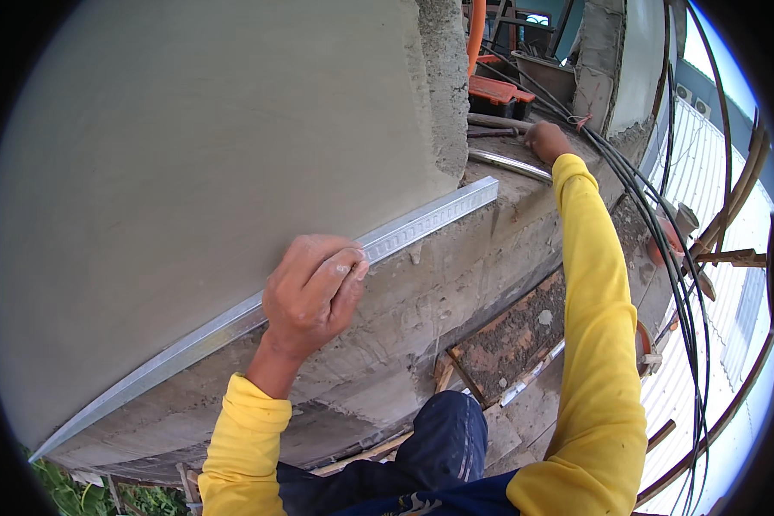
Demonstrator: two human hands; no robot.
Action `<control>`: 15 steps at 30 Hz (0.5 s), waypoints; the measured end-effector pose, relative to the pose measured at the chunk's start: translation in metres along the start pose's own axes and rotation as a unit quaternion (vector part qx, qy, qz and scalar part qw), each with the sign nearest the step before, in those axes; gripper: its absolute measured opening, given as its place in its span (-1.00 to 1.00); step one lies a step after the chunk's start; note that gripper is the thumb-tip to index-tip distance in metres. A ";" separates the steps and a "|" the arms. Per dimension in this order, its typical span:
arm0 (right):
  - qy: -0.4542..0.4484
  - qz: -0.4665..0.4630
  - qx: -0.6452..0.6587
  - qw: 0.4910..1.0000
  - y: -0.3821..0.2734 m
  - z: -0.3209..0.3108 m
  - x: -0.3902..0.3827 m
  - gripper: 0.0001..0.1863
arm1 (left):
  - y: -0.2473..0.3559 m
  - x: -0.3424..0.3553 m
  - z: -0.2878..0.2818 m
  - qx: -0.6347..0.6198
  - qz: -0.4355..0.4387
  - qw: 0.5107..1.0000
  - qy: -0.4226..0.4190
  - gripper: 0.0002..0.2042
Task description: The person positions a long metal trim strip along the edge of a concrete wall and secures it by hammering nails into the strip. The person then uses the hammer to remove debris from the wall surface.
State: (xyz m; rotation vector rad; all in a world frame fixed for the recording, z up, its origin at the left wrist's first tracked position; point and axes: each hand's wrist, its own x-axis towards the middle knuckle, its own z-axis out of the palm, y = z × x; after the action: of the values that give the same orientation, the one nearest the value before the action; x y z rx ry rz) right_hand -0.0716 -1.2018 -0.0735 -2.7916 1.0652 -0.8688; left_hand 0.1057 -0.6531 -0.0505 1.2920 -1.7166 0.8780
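the left hand [314, 288] clenches its fingers round a long silver metal channel [430, 221] along a smooth grey plastered wall [215, 146]; the right hand [549, 143] is at a brownish rod [497, 122], grip unclear to me.

1 slvr. strip [430, 219], 2 ylw. sleeves [598, 275], 2 AC units [684, 93]

A person's left hand [314, 288] is gripping a long metal bar [430, 219] along a grey wall's [206, 155] lower edge; the right hand [550, 143] is hovering at a stick's [493, 122] end, above a ledge [525, 191].
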 end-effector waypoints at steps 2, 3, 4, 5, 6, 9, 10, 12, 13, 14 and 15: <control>-0.029 0.025 -0.020 0.999 0.000 -0.002 0.003 -0.84 | -0.003 0.000 0.001 -0.020 0.008 1.000 0.005 -0.89; -0.033 0.014 -0.031 0.999 0.001 -0.003 0.003 -0.82 | -0.003 -0.001 0.002 -0.018 0.004 1.000 0.007 -0.88; -0.037 0.004 -0.044 0.998 0.004 -0.008 0.002 -0.81 | -0.003 -0.001 0.003 -0.018 0.000 1.000 0.010 -0.88; -0.041 -0.005 -0.064 0.997 0.012 -0.017 0.001 -0.79 | -0.002 -0.002 0.008 -0.023 -0.005 1.000 0.019 -0.86; 0.006 0.011 -0.075 0.997 -0.004 -0.017 0.000 -0.79 | -0.005 0.000 0.006 -0.015 -0.001 1.000 0.018 -0.87; 0.162 0.034 -0.053 0.985 -0.029 -0.039 -0.018 -0.77 | -0.007 -0.001 0.006 -0.023 0.007 0.999 0.025 -0.89; 0.228 0.021 -0.006 0.973 -0.026 -0.060 -0.025 -0.76 | -0.005 0.002 0.011 -0.042 0.008 0.999 0.033 -0.90; 0.288 -0.006 0.255 0.923 -0.096 -0.070 -0.068 -0.73 | -0.006 -0.002 0.003 -0.037 0.003 0.999 0.026 -0.92; 0.239 -0.024 0.380 0.893 -0.144 -0.075 -0.099 -0.73 | -0.008 -0.005 0.000 -0.034 -0.001 0.999 0.024 -0.92; 0.186 -0.041 0.494 0.849 -0.193 -0.080 -0.133 -0.74 | -0.009 -0.007 -0.002 -0.034 -0.004 0.999 0.026 -0.92; 0.157 -0.077 0.552 0.815 -0.237 -0.074 -0.163 -0.76 | -0.009 -0.009 -0.005 -0.029 -0.014 0.999 0.026 -0.92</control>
State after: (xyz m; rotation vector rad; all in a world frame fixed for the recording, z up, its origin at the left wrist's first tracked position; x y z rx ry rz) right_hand -0.0650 -0.9069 -0.0395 -1.7583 0.1444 -1.3934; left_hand 0.1166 -0.6469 -0.0560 1.2422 -1.6683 0.8336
